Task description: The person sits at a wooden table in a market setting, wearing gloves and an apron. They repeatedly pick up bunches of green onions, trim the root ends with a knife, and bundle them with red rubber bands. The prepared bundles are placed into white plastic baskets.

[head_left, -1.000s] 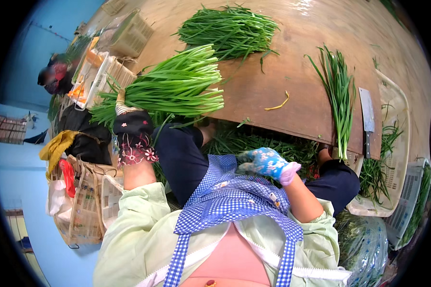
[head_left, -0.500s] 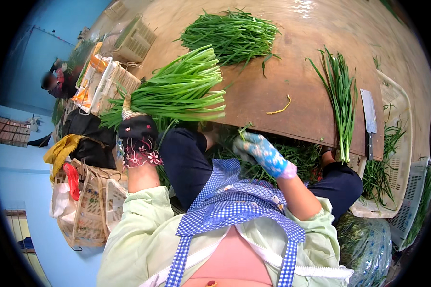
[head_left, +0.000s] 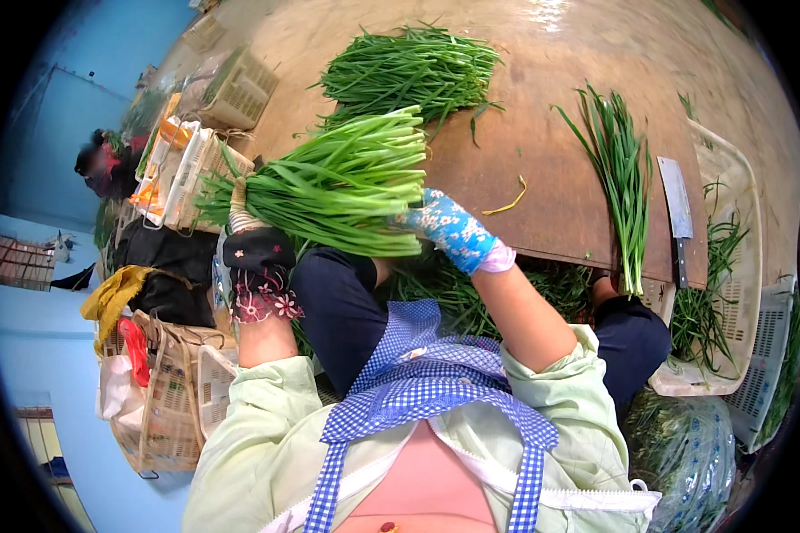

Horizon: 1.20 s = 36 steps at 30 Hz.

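While left grip holds greens, white crate, leaves inside

What looked like a produce-handling workroom, where bunched greens and a green heap crowded a broad board, a cleaver lay there, plastic crates stood around, a co-worker was farther off.

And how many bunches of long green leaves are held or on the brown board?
3: a pale-stemmed bunch in the left hand, a wide bunch farther back on the board, and a slim bunch beside the black-handled steel cleaver. Others may be hidden.
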Motion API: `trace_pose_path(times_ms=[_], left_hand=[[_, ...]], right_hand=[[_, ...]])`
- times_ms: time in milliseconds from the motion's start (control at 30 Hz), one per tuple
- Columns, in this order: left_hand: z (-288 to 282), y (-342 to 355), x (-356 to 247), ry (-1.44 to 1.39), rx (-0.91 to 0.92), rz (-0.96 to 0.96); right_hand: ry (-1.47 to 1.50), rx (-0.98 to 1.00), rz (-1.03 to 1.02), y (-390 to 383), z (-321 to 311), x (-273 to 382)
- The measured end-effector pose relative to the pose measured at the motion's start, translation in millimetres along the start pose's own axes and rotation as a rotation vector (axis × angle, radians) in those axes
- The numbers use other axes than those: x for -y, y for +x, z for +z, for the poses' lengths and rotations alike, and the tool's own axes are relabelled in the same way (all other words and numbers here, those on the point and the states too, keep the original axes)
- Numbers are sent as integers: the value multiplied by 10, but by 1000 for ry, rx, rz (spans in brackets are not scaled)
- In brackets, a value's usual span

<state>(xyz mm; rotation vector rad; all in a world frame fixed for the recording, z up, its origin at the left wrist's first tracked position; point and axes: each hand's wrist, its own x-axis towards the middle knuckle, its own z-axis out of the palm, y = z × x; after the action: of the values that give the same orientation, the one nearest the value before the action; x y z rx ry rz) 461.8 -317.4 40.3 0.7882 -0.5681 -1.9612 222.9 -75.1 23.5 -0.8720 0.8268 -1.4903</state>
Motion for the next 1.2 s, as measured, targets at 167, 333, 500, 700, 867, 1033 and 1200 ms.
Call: trace_pose_path(times_ms=[167,333,500,700,867,1033,1200], left_hand=[[134,-174,98,-33,173,-14],[117,-170,160,-105,523,-13],[89,-140,93,-215,561,57],[128,-275,1,-190,563,83],[293,-332,128,-155,542,88],[346,-381,133,-113,586,59],[256,-393,141,-133,517,58]], right_hand=[[144,-111,79,-235,111,-223],[15,-262,90,-658,235,-113],[-119,-227,178,-1269,-288,-95],[-1370,-515,-171,-1085,-20,107],[-1415,-408,-196,-325,353,-26],[-901,-381,-27,-192,370,-248],[-127,-338,198,-403,172,-203]])
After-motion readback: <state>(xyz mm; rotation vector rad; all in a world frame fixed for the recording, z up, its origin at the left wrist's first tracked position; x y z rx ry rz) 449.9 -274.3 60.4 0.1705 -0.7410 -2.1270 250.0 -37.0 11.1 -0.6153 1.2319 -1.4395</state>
